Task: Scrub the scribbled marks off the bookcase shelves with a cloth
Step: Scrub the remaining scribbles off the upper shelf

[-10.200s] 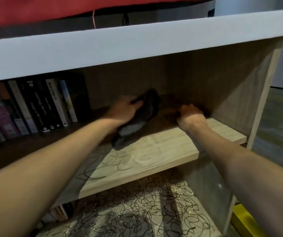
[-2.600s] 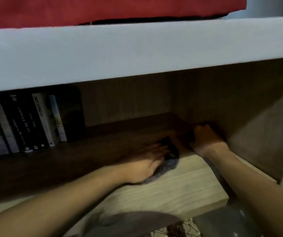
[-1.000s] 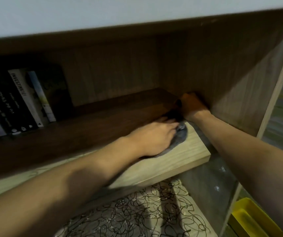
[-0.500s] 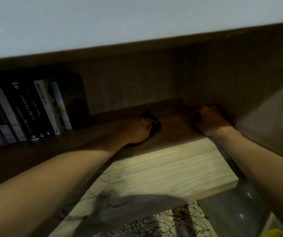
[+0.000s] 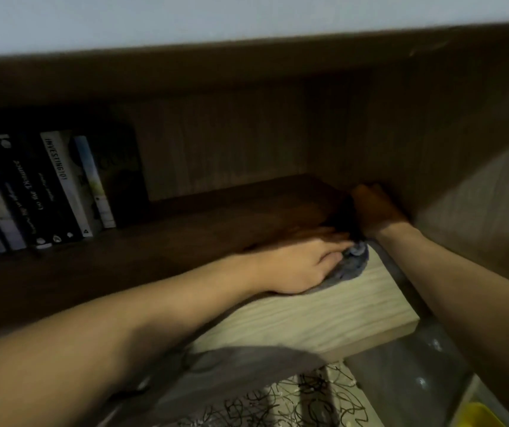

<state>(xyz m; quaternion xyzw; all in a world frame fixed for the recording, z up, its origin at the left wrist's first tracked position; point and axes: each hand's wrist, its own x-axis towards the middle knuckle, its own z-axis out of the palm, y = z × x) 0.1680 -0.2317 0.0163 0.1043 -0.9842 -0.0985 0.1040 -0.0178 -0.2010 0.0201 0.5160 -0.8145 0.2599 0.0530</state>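
Observation:
My left hand presses a dark grey cloth flat onto the wooden shelf, near its right end, fingers stretched over the cloth. My right hand rests in the shaded back right corner of the shelf, against the side panel, and its fingers are too dark to read. The lit front part of the shelf shows bare wood grain. Black scribbled marks cover the lower shelf below.
A row of upright books stands at the left of the same shelf. The white top board overhangs above. The bookcase's side panel closes the right. A yellow object sits at the bottom right.
My left hand has slid the cloth from the shaded back of the shelf forward and to the right, toward my right hand. My right hand has stayed in the corner.

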